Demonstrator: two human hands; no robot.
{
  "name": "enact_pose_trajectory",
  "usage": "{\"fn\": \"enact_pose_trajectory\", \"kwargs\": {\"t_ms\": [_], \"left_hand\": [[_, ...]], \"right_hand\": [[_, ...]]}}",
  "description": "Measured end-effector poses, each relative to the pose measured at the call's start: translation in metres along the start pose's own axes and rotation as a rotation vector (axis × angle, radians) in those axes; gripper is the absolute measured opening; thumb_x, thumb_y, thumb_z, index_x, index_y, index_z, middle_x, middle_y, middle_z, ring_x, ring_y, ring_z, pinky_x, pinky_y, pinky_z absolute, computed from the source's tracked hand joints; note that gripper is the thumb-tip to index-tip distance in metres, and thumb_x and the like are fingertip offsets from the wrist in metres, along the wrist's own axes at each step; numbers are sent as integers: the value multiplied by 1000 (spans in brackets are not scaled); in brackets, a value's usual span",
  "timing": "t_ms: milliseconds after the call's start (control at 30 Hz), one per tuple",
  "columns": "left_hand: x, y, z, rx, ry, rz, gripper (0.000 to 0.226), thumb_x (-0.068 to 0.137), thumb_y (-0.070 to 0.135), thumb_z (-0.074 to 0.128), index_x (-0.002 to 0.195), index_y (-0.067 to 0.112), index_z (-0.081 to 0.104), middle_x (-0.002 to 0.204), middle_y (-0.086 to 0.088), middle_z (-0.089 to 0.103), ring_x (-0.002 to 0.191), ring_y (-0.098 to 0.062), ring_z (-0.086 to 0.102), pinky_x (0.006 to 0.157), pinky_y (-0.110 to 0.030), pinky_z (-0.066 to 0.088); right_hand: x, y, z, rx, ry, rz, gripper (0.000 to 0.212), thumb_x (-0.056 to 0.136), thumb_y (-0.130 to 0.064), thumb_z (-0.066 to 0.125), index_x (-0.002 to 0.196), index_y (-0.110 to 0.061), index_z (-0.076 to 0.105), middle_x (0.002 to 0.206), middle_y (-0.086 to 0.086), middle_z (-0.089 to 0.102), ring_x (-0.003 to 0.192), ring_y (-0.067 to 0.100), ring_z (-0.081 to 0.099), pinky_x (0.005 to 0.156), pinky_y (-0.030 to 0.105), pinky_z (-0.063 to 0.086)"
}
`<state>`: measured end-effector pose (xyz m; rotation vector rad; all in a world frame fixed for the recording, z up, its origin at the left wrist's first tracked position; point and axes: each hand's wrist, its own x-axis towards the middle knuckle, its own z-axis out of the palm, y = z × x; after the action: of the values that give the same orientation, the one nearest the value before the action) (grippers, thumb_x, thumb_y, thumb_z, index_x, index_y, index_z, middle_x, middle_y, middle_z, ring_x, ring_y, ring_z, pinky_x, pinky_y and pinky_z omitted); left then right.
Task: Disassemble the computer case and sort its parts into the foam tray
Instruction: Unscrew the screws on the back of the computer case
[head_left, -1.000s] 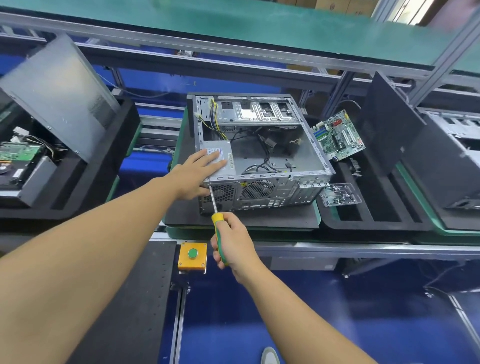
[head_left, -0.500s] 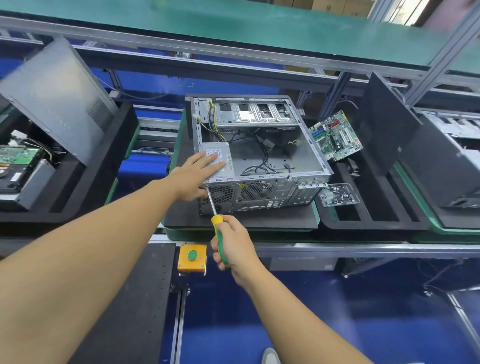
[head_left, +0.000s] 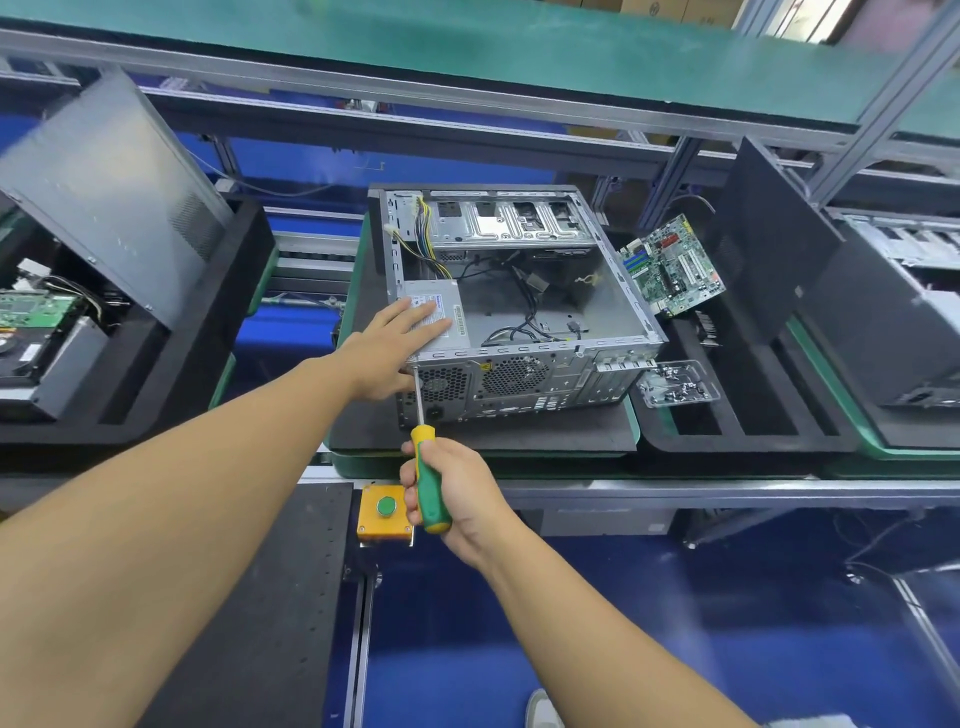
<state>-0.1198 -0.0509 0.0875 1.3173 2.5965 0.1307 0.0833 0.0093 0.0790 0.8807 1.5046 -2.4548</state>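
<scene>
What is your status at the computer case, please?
Left hand flat on power supply. Right hand grips screwdriver, tip at computer case rear corner. Loose cables inside, nothing blocking.

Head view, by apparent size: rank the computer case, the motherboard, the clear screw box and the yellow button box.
1. computer case
2. motherboard
3. clear screw box and yellow button box: these look alike, and the button box is nearer the camera, so unranked.
</scene>
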Motion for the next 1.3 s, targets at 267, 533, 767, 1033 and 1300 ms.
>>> {"fn": "enact_pose_trajectory", "kwargs": {"t_ms": [267,533,767,1033,1300], "left_hand": [[-1,0,2,-23,-1,-12,91,93,18,64,157,41,3,165,14,-8,151,-14,-11,109,-60,36],[1,-1,3,-34,-5,-13,93,93,19,66,156,43,3,165,15,-8,151,-13,-12,110,-61,34],[1,0,3,-39,3,-11,93,93,21,67,156,42,3,165,14,-8,151,-14,-12,113,-58,32],[-1,2,2,-32,12,-16,92,93,19,66,157,41,4,166,13,-6,152,-15,-11,112,-59,34],[2,-3,6,-39,20,3,94,92,20,68,157,41,4,166,13,-6,152,-16,-11,113,-58,33]], "right_hand": [[4,11,5,-738,411,-226,15,97,-38,49,91,-24,50,87,1,63,78,28,62,67,39,53],[8,-17,-18,-182,30,123,24,101,-39,54,103,-15,54,90,8,52,57,17,53,47,29,48],[4,-16,-23,-121,-18,111,30,105,-31,47,94,-7,62,79,6,57,61,14,55,53,28,47],[-4,-14,-13,-371,59,84,25,101,-48,48,105,-24,49,96,3,55,53,11,53,42,23,42],[-10,-26,-17,-68,-53,208,35,103,-27,31,104,-5,58,78,11,65,54,17,50,43,24,40]]}}
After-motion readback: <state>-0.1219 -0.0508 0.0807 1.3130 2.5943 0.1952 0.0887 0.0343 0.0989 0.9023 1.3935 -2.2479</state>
